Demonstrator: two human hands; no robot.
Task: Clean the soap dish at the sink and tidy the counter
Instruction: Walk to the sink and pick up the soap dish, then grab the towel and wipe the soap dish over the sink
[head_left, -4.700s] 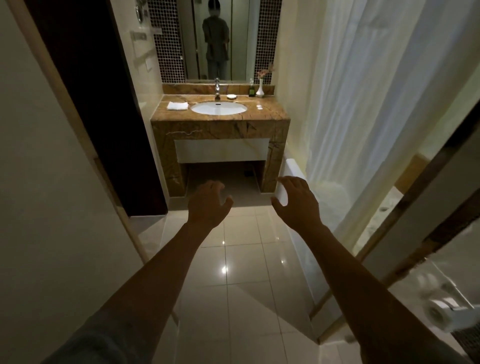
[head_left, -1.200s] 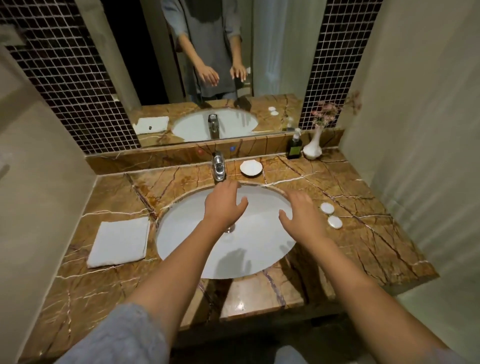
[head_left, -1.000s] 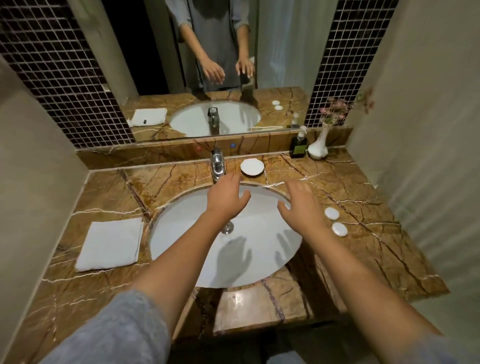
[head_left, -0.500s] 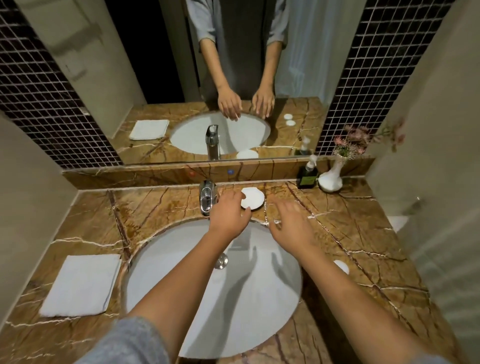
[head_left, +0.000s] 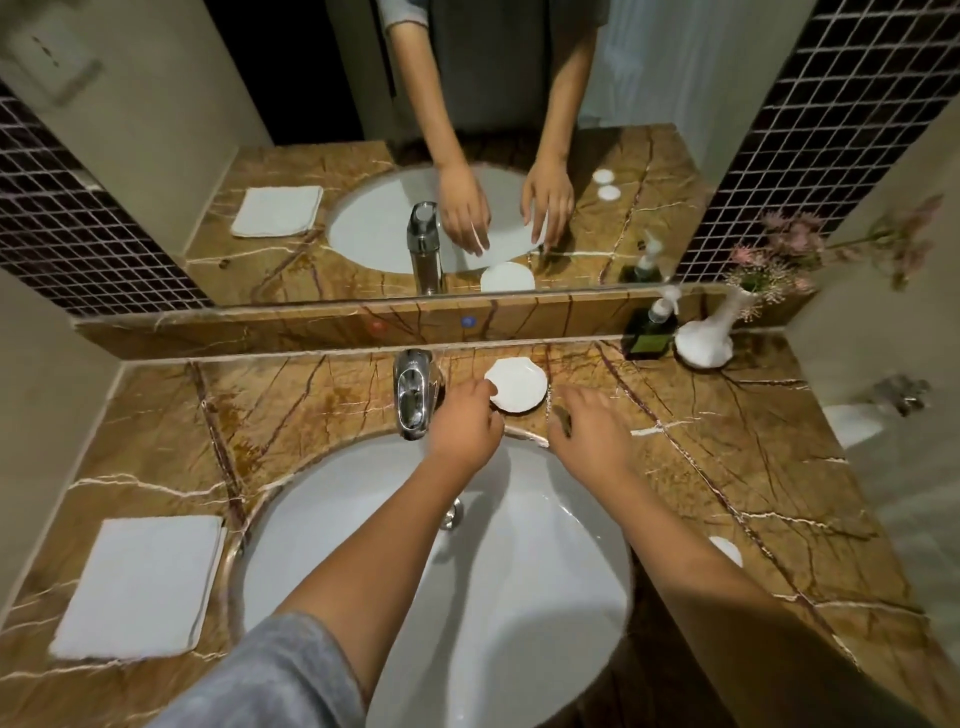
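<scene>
A small white shell-shaped soap dish (head_left: 518, 384) lies on the brown marble counter (head_left: 727, 441) behind the white oval sink (head_left: 363, 519), just right of the chrome tap (head_left: 413, 397). My left hand (head_left: 465, 423) reaches over the sink's far rim, its fingertips touching the dish's left edge. Just to the right, my right hand (head_left: 592, 434) hovers over the counter with fingers spread, a short way from the dish. Neither hand holds anything.
A folded white towel (head_left: 137, 584) lies on the counter at the left. A dark soap bottle (head_left: 649, 332) and a white vase of pink flowers (head_left: 706, 338) stand at the back right. A small white round item (head_left: 727, 551) peeks out beside my right forearm. A mirror spans the back.
I have walked from the doorway up to the sink. Both hands moved forward over the basin toward the soap dish, and my left fingers now reach its edge.
</scene>
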